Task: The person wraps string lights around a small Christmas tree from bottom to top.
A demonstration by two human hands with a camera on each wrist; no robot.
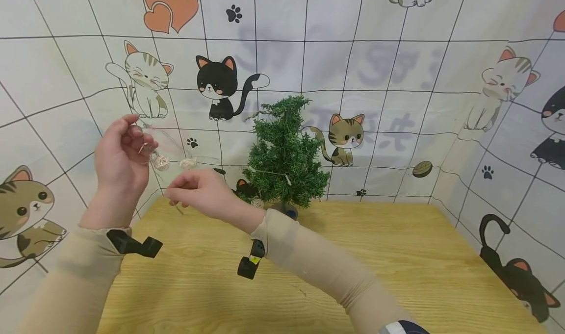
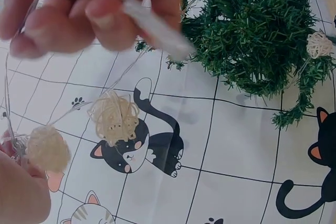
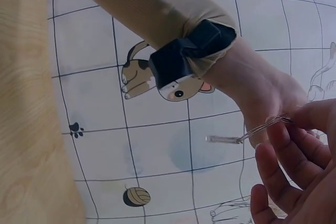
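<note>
A string of lights with pale woven balls runs between my hands on thin clear wire. My left hand (image 1: 123, 150), raised at the left, holds the wire in its curled fingers. One woven ball (image 1: 160, 162) hangs right beside that hand, and a second woven ball (image 1: 189, 163) is just above my right hand (image 1: 198, 192). The right hand pinches the wire between thumb and fingertips. From that pinch a clear tube-shaped wire end (image 3: 223, 139) sticks out, pointing downward in the head view. Part of the string lies on a small green artificial tree (image 1: 287, 152).
The tree stands on a wooden table (image 1: 375, 255) near the back wall. Another woven ball (image 1: 257, 204) hangs by its lower left. A wire with a pale tip (image 1: 288, 179) crosses its front. A cat-print cloth (image 1: 282, 59) covers the walls. Black straps sit on both wrists.
</note>
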